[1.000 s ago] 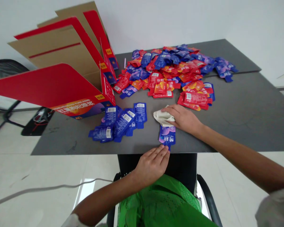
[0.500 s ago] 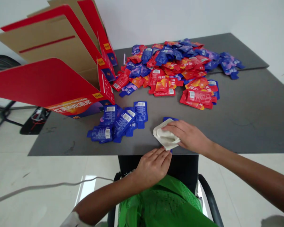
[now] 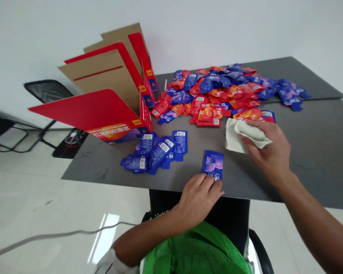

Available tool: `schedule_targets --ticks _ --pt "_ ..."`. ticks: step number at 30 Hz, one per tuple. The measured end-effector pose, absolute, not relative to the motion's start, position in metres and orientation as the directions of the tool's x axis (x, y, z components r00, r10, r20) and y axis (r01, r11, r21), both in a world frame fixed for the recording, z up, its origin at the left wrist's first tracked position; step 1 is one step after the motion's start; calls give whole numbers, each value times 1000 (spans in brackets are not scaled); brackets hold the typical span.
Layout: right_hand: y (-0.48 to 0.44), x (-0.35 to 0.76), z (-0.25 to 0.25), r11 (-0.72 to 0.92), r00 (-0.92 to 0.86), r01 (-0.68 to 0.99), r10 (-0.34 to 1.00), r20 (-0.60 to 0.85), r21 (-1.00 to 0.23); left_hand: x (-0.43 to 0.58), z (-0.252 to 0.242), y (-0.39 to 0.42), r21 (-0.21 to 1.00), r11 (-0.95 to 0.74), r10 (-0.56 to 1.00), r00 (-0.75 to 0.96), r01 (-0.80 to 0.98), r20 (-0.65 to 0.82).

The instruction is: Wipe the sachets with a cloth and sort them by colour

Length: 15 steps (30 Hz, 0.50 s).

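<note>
My left hand rests at the near edge of the grey table, its fingertips pressing on the lower end of a single blue pouch. The fingers lie together, fairly flat. My right hand is lifted to the right of that pouch and is closed around a crumpled off-white cloth. To the left of the single pouch lies a small group of blue pouches, barcode sides up.
A big heap of red and blue pouches covers the far middle of the table. An open red cardboard box lies at the left with flaps raised. A black chair stands behind it. Green fabric lies on my lap.
My right hand has lifted the cloth off the blue pouch and carried it up and to the right, uncovering the pouch. My left hand stays on the pouch's near end.
</note>
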State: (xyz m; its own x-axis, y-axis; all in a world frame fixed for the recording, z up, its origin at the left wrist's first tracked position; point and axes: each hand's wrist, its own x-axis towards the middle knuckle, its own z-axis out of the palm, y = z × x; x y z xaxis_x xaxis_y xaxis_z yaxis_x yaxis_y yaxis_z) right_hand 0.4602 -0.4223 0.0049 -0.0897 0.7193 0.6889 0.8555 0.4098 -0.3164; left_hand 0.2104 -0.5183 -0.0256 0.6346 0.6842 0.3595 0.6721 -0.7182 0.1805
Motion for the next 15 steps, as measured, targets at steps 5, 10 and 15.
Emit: schedule_targets --ticks 5,10,15 --pt "-430 471 -11 294 90 845 745 660 -447 232 -32 -514 242 -511 850 443 825 285" --pt "-426 476 -15 257 172 809 756 632 -529 250 -17 -507 161 -407 905 373 899 204" --pt "-426 480 -14 247 194 786 772 606 -567 269 17 -494 59 -334 941 336 941 -39"
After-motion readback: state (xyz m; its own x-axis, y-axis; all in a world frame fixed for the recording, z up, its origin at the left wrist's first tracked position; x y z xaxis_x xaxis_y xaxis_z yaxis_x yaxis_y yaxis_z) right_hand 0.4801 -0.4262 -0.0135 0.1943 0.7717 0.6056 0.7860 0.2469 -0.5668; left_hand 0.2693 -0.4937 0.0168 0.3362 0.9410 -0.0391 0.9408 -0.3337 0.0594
